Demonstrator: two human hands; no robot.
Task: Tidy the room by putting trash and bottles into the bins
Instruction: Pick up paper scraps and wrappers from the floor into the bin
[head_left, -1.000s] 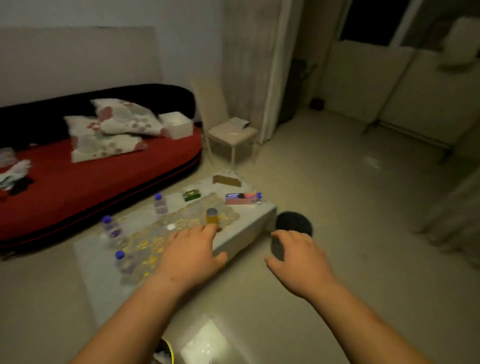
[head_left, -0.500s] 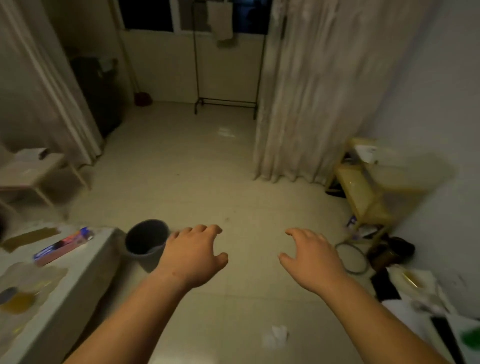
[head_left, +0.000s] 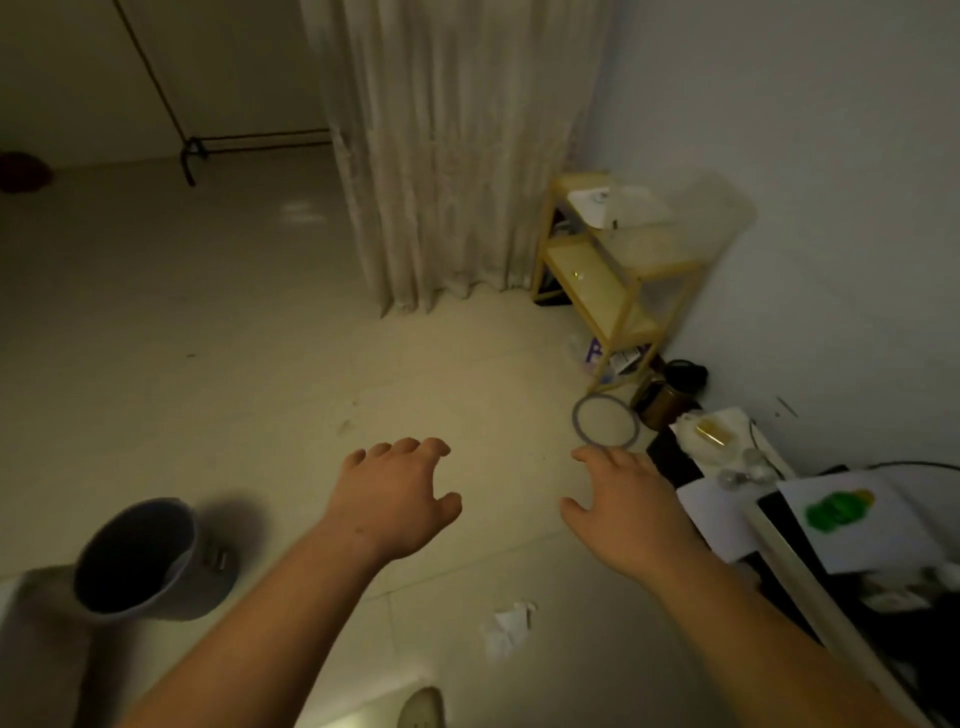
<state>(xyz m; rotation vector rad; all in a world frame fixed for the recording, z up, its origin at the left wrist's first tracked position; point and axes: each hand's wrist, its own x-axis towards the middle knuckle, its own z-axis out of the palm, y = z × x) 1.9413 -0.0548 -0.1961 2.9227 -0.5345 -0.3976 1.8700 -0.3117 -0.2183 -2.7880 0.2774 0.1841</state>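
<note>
A grey bin (head_left: 140, 564) stands on the floor at the lower left, its dark mouth tilted toward me. A crumpled white paper scrap (head_left: 506, 626) lies on the tiles between my forearms. My left hand (head_left: 392, 501) hovers palm down over the floor, fingers loosely spread, holding nothing. My right hand (head_left: 626, 512) hovers the same way to its right, empty, near a low white table (head_left: 795, 551). No bottle is plainly in view.
A yellow shelf rack (head_left: 610, 280) stands against the right wall beside a pale curtain (head_left: 457, 156). A grey ring (head_left: 605, 420), a dark jar (head_left: 665, 402) and litter lie at the rack's foot. Papers with a green print (head_left: 836, 512) cover the white table.
The view has swung right, away from the red sofa and the low table with bottles, to the curtain and shelf corner. Both hands stay raised and empty.
</note>
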